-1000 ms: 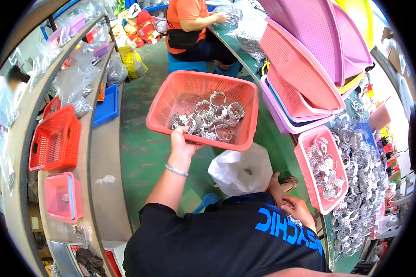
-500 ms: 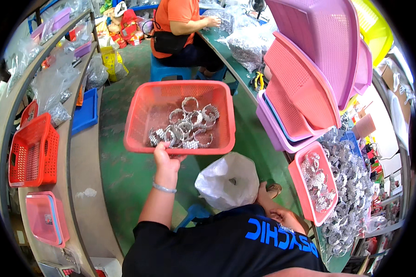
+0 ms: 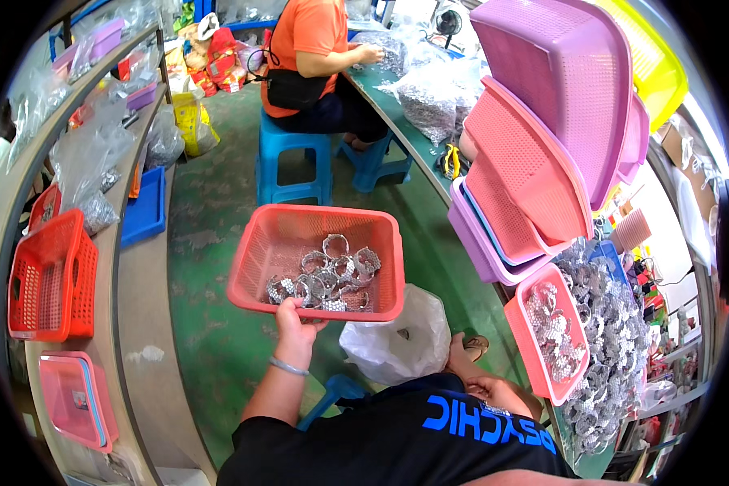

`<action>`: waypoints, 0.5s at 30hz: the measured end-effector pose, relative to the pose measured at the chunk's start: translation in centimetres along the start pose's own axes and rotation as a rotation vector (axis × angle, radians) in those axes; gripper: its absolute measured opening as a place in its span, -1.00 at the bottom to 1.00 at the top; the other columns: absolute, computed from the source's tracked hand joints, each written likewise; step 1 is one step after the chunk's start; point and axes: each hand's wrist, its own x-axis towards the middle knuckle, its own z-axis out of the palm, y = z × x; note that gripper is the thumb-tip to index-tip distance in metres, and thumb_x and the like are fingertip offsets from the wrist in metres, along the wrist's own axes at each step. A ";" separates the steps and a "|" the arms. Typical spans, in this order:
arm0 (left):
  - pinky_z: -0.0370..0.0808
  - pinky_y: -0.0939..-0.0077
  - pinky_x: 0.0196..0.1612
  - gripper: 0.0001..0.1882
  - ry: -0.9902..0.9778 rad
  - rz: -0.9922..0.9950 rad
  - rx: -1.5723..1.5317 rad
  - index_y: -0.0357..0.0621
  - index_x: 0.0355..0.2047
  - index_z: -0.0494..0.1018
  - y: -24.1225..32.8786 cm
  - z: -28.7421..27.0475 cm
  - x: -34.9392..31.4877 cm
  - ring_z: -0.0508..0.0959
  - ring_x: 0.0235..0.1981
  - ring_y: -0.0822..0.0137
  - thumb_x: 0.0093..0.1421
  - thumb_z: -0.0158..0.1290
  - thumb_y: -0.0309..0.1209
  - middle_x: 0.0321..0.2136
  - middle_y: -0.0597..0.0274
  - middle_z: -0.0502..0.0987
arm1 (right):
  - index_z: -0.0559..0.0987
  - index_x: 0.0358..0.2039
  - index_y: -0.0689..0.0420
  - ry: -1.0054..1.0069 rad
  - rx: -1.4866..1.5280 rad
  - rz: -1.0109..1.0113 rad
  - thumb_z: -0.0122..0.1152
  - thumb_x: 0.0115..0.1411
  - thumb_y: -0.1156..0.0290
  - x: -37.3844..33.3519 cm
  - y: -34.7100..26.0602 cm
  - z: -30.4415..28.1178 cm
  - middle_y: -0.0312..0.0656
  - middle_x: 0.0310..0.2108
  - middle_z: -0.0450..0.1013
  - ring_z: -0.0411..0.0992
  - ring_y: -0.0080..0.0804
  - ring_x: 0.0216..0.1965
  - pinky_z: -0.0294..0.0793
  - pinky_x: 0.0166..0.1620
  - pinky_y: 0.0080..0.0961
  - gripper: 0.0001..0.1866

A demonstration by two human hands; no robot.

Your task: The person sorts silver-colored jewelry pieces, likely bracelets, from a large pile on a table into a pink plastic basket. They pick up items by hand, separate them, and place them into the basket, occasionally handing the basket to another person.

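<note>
Green floor [image 3: 206, 292] lies around us, and above it is the red basket [image 3: 279, 243], with silvery bangles [image 3: 332, 305] inside. Our left hand [image 3: 296, 330] is closed on its near rim, thumb over the edge. Our right hand [image 3: 488, 389] is low beside our black shirt [image 3: 356, 449]; we cannot tell its grip. Near the basket stands a white bag [image 3: 389, 352]; farther, a co-worker [image 3: 308, 40] sits at the green table [image 3: 385, 91].

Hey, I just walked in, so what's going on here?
The left hand's grip is on the near rim of a coral basket, holding it up with silvery bracelets inside. The right hand's grip is lower, to the right; whether it holds anything is unclear. A pink basket of similar pieces stands beside a heap. Another person sits at the green table.
</note>
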 end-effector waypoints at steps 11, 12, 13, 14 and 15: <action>-0.01 -0.31 0.02 -0.50 -0.002 -0.005 0.050 -0.26 -0.08 0.25 -0.9 0.6 -0.5 0.25 -0.01 -0.12 -0.06 -0.17 -0.29 -0.04 -0.12 0.29 | 0.45 -0.13 0.27 0.042 0.061 -0.022 0.21 0.02 0.44 -0.3 0.2 0.4 -0.18 -0.48 0.48 0.42 -0.57 -0.44 0.43 -0.31 -0.62 -0.62; -0.01 -0.31 0.02 -0.50 -0.005 -0.005 0.052 -0.26 -0.08 0.25 -0.9 0.7 -0.5 0.25 -0.01 -0.12 -0.06 -0.17 -0.29 -0.04 -0.11 0.29 | 0.45 -0.13 0.27 0.045 0.073 -0.022 0.21 0.02 0.44 -0.3 0.3 0.5 -0.18 -0.48 0.48 0.42 -0.57 -0.45 0.43 -0.31 -0.62 -0.62; 0.07 -0.26 -0.03 -0.56 -0.024 -0.014 0.058 -0.20 -0.14 0.26 -0.9 0.6 -0.6 0.26 -0.06 -0.06 -0.08 -0.15 -0.31 -0.10 -0.06 0.30 | 0.45 -0.13 0.27 0.046 0.068 -0.021 0.21 0.01 0.44 -0.3 0.4 0.4 -0.18 -0.48 0.48 0.42 -0.57 -0.45 0.43 -0.31 -0.62 -0.62; 0.15 -0.22 -0.09 -0.61 -0.041 -0.024 0.065 -0.14 -0.20 0.27 -0.8 0.4 -0.6 0.28 -0.12 0.00 -0.10 -0.12 -0.33 -0.17 -0.01 0.30 | 0.45 -0.13 0.27 0.047 0.063 -0.020 0.21 0.01 0.44 -0.3 0.5 0.4 -0.17 -0.48 0.48 0.42 -0.57 -0.45 0.43 -0.31 -0.62 -0.62; 0.23 -0.17 -0.14 -0.67 -0.059 -0.033 0.072 -0.09 -0.26 0.28 -0.8 0.2 -0.6 0.29 -0.17 0.06 -0.12 -0.10 -0.35 -0.23 0.04 0.31 | 0.45 -0.13 0.27 0.047 0.058 -0.019 0.22 0.01 0.44 -0.4 0.5 0.4 -0.17 -0.48 0.48 0.43 -0.56 -0.44 0.43 -0.31 -0.62 -0.61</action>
